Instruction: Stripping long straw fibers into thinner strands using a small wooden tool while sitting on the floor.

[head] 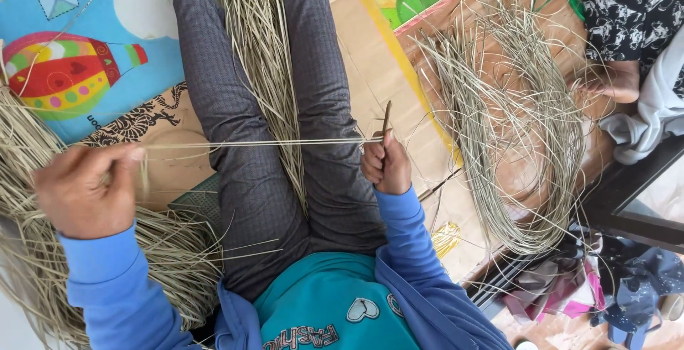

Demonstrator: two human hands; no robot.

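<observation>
Grass strand (256,143) stretched taut and level across both thighs, pinched at each end. Left hand (85,190) closed on the strand's left end, fingers curled around it, above a thick heap of dried grass (171,257) on the floor at that side. Right hand (385,165) fisted around a thin dark blade (386,118) that points upward, with the strand's right end meeting it at the thumb. Person seated, legs in grey trousers (242,129) stretched forward, blue sleeves. Long bundle of grass (267,58) lies between the legs. Looped pile of strands (513,129) sits on cardboard (370,58) to the right. Colourful play mat (78,51) under the left side.
</observation>
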